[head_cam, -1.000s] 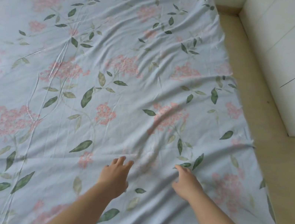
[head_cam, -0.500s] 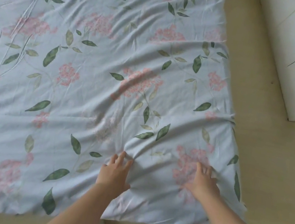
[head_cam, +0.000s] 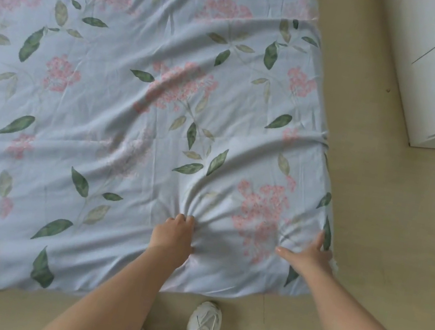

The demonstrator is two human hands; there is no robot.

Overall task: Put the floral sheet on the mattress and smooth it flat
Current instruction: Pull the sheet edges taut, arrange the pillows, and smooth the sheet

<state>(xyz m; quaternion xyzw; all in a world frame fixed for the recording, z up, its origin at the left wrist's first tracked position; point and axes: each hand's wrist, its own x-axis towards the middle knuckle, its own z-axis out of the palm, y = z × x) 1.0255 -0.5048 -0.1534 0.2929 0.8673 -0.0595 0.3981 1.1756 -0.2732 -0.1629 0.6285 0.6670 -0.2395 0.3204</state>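
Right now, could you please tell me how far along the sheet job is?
Done: the floral sheet is spread out, reaching the near edge and right corner. In hand: the left hand bunches a pinch of fabric while the right hand presses flat near the corner. Left: the long folds across the middle and the puckers round both hands need smoothing.

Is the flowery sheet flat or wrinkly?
Wrinkly. The floral sheet is spread out, but folds bunch where the left hand grips it, and long creases cross the middle.

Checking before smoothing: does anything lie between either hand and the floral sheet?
Nothing visible does. The left hand grips a bunch of the floral sheet; the right hand presses on it near the corner.
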